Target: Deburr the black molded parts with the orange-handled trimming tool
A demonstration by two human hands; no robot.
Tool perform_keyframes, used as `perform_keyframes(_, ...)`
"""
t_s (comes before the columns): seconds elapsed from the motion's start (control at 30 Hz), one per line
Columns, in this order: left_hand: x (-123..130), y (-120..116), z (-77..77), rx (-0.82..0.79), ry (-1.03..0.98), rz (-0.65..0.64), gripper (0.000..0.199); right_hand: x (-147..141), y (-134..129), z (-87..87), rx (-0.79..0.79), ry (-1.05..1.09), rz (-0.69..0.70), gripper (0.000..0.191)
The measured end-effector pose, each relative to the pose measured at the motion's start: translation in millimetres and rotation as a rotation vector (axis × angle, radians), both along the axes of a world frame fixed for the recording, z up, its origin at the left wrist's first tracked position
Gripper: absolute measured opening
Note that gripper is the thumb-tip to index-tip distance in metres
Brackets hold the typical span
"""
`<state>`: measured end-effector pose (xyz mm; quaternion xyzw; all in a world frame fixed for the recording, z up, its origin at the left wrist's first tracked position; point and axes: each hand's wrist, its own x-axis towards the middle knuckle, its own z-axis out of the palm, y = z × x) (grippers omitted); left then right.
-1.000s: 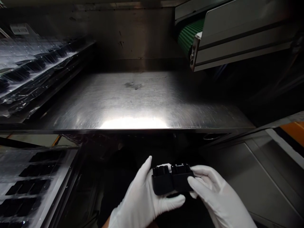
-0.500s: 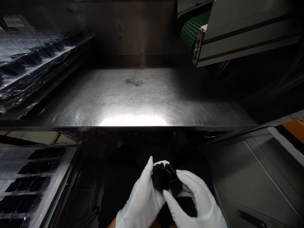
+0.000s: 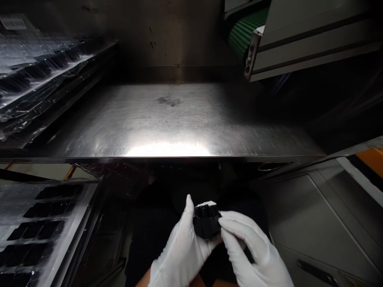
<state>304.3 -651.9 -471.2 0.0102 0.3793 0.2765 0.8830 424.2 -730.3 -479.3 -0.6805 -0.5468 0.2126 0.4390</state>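
Note:
In front of my lap, low in the head view, small black plastic parts (image 3: 206, 225) sit side by side in a compact block with short raised posts along the top. My left hand (image 3: 182, 245), in a white glove, is wrapped round them, thumb up on the left side and fingers behind and beneath. My gloved right hand (image 3: 251, 247) has its thumb and fingertips close together at the block's right edge, seemingly pinching it. The exact contact there is partly hidden.
A steel bench (image 3: 167, 119) spans the view ahead. Stacked clear-plastic trays (image 3: 68, 65) of black parts lie on its left; another tray (image 3: 74, 215) stands lower left. A green conveyor belt (image 3: 247, 34) juts in at upper right. A grey cabinet (image 3: 305, 215) is at right.
The black parts, earlier spread apart at an angle between both hands, are now together in one block in the left hand. My right thumb has moved from the front to the right edge.

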Motion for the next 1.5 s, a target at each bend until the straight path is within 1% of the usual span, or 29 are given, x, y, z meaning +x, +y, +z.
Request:
perform_keyframes(0.03, 0.2, -0.1, -1.0, -0.002, 0.013, 0.005, 0.049, 0.4, 1.1, -0.6, -0.012, -0.011, 0.001, 0.020)
perform_keyframes(0.1, 0.2, 0.1, -1.7, 0.008, 0.045, 0.006, 0.050, -0.3, 2.8, -1.5, -0.056, -0.022, -0.037, 0.021)
perform_keyframes(0.17, -0.2, 0.9, -0.4, 0.020, 0.075, -0.001, 0.052, -1.1, 4.1, -2.8, -0.065, -0.041, -0.072, 0.020)
perform_keyframes(0.3, -0.1, 2.8, 4.3, 0.023, 0.121, -0.010, 0.054, 0.2, 6.6, -8.2, 0.013, -0.125, -0.061, 0.025)
perform_keyframes(0.4, 0.4, 3.5, 5.1, 0.036, 0.140, -0.013, 0.054, -0.7, 10.3, -11.7, 0.069, -0.145, -0.072, 0.027)
perform_keyframes(0.47, 0.6, 3.6, 3.9, 0.047, 0.139, -0.018, 0.055, -2.7, 13.3, -12.8, 0.083, -0.127, -0.115, 0.024)
perform_keyframes(0.57, 0.1, 4.0, 2.1, 0.045, 0.164, -0.034, 0.054, -5.3, 16.5, -13.8, 0.038, -0.081, -0.176, 0.020)
perform_keyframes(0.67, 0.2, 5.1, 2.9, 0.065, 0.191, -0.034, 0.050, -6.5, 17.2, -16.5, -0.003, -0.024, -0.142, 0.020)
perform_keyframes(0.73, 1.8, 6.2, 5.2, 0.081, 0.176, -0.029, 0.052, -7.4, 17.0, -19.2, -0.019, 0.013, -0.126, 0.020)
perform_keyframes(0.87, 8.4, 6.3, 10.0, 0.082, 0.148, -0.032, 0.060, -10.1, 17.4, -24.7, -0.026, 0.062, -0.168, 0.016)
perform_keyframes(0.93, 10.7, 4.2, 9.8, 0.092, 0.159, -0.013, 0.058, -11.2, 17.4, -28.0, -0.035, 0.116, -0.173, 0.016)
perform_keyframes(1.0, 10.3, 1.0, 6.3, 0.140, 0.223, -0.013, 0.058, -11.7, 16.5, -32.0, -0.090, 0.227, -0.205, 0.020)
perform_keyframes(1.07, 7.2, -2.2, 0.1, 0.224, 0.311, -0.046, 0.062, -11.6, 15.1, -35.7, -0.160, 0.371, -0.284, 0.025)
perform_keyframes(1.13, 3.1, -4.3, -6.1, 0.315, 0.369, -0.070, 0.065, -11.1, 14.4, -37.5, -0.193, 0.518, -0.372, 0.029)
perform_keyframes(1.2, -0.2, -4.7, -9.5, 0.367, 0.359, -0.053, 0.061, -10.5, 15.0, -36.7, -0.174, 0.648, -0.432, 0.030)
perform_keyframes(1.3, -2.3, -2.8, -7.8, 0.411, 0.351, -0.042, 0.054, -10.2, 18.0, -32.5, -0.124, 0.758, -0.514, 0.031)
perform_keyframes(1.4, -3.3, 0.2, -4.2, 0.470, 0.363, -0.147, 0.048, -10.3, 21.0, -29.7, -0.088, 0.829, -0.575, 0.031)
perform_keyframes(1.5, -5.0, 2.1, -3.9, 0.494, 0.353, -0.231, 0.038, -9.9, 22.7, -29.4, -0.068, 0.891, -0.591, 0.032)
